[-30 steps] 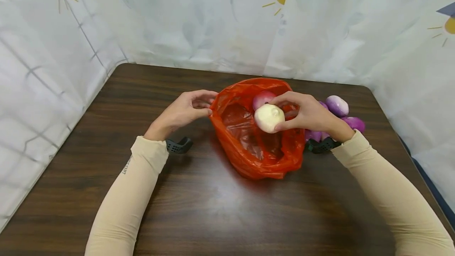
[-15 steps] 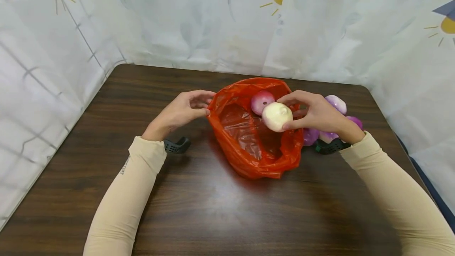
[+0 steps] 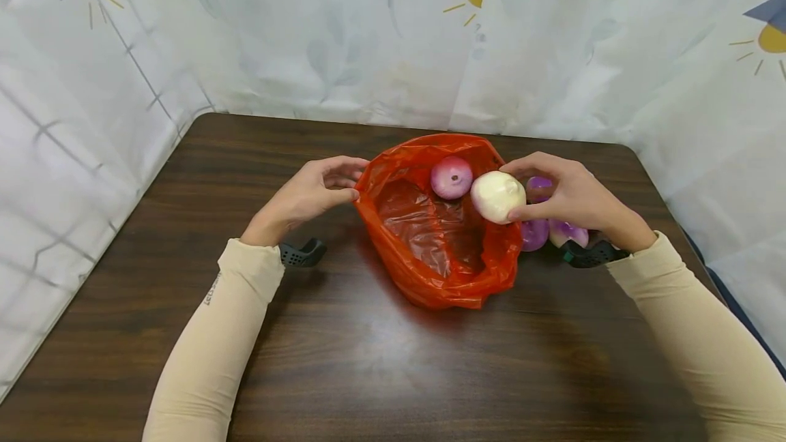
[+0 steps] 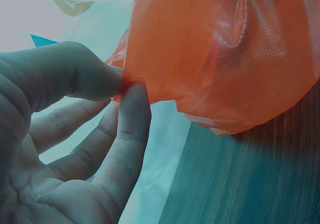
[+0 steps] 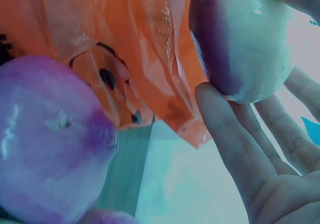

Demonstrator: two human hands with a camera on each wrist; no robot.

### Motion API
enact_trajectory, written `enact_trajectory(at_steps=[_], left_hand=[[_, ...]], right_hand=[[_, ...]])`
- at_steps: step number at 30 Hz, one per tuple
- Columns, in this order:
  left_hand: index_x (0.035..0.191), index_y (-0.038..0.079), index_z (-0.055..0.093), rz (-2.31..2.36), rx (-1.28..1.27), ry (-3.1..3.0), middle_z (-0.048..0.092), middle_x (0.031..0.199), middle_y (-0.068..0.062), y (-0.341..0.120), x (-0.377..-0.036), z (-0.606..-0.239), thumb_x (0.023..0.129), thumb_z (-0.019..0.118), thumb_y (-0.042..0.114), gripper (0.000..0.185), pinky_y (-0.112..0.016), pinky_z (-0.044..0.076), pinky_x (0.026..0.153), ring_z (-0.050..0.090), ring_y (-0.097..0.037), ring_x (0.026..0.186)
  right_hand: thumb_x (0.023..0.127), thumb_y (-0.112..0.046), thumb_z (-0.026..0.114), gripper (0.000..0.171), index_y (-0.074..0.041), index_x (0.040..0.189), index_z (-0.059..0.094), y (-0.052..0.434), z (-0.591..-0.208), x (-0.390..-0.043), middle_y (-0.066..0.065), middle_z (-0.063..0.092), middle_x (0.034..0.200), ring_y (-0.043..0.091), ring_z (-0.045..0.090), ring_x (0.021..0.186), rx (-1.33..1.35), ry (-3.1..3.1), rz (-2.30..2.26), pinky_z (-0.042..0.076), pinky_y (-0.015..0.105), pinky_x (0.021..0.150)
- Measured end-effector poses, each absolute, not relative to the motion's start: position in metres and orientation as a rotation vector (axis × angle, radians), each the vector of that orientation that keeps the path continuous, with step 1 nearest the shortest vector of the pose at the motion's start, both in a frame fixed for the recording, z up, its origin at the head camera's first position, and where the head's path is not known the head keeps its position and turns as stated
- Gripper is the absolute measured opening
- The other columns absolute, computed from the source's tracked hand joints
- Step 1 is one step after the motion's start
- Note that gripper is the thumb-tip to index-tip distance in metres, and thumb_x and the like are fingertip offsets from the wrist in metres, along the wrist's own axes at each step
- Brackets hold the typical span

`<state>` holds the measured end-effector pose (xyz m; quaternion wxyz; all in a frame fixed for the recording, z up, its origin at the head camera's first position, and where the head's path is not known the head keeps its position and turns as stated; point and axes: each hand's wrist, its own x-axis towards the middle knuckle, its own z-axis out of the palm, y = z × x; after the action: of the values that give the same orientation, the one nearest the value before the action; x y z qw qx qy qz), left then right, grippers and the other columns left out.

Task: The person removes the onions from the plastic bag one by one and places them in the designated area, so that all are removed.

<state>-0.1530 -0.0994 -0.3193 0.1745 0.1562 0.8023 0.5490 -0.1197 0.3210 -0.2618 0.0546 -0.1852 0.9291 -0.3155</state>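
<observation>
In the head view, a red plastic bag (image 3: 451, 285) stands with its mouth facing up. My left hand (image 3: 307, 193) pinches its left rim between thumb and finger; the left wrist view shows this grip on the bag (image 4: 200, 53) closely. A glossy onion (image 3: 497, 196), white on top and purple below, is held by my right hand (image 3: 568, 196) over the bag's right rim. Fingers and thumb press on opposite sides of it. A pinkish-purple onion (image 3: 452, 177) is inside the bag, near its far wall.
Several purple-and-white onions (image 3: 568, 232) lie on the dark wooden table (image 3: 368, 374) right of the bag, partly hidden by my right hand. One onion (image 5: 50, 139) looms close in the right wrist view. A white patterned curtain (image 3: 368, 39) borders the table's far side.
My right hand has carried the white-topped onion rightward, from over the bag's middle to its right rim. The onion inside has come into fuller view. My left hand keeps its pinch on the bag.
</observation>
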Motion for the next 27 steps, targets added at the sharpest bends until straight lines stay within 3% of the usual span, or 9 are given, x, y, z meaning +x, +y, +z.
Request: enact_trajectory(at_steps=[5,21,27], left_hand=[[0.145,0.022,0.057,1.551,0.444,2.276,0.063,0.136,-0.008,-0.098,-0.152,-0.319,0.098,0.067,0.012,0.049,-0.041,0.057,0.102,0.064,-0.023,0.123],[0.146,0.022,0.056,1.530,0.418,2.291,0.062,0.136,-0.008,-0.100,-0.152,-0.318,0.099,0.068,0.014,0.049,-0.046,0.055,0.104,0.064,-0.023,0.124],[0.146,0.021,0.056,1.520,0.415,2.288,0.062,0.138,-0.008,-0.099,-0.153,-0.318,0.098,0.069,0.014,0.050,-0.046,0.055,0.105,0.064,-0.023,0.124]], right_hand=[[0.077,-0.020,0.093,0.061,-0.028,0.132,0.068,0.332,-0.261,-0.116,-0.010,0.067,0.127,0.001,0.063,0.113,-0.544,2.781,-1.037,0.056,0.011,0.087],[0.079,-0.008,0.090,0.060,-0.020,0.133,0.067,0.361,-0.263,-0.102,-0.006,0.065,0.125,0.007,0.063,0.109,-0.559,2.766,-1.140,0.054,0.008,0.090],[0.077,-0.008,0.091,0.061,-0.021,0.132,0.068,0.371,-0.269,-0.094,-0.006,0.065,0.127,0.007,0.061,0.109,-0.560,2.780,-1.112,0.057,0.012,0.085]])
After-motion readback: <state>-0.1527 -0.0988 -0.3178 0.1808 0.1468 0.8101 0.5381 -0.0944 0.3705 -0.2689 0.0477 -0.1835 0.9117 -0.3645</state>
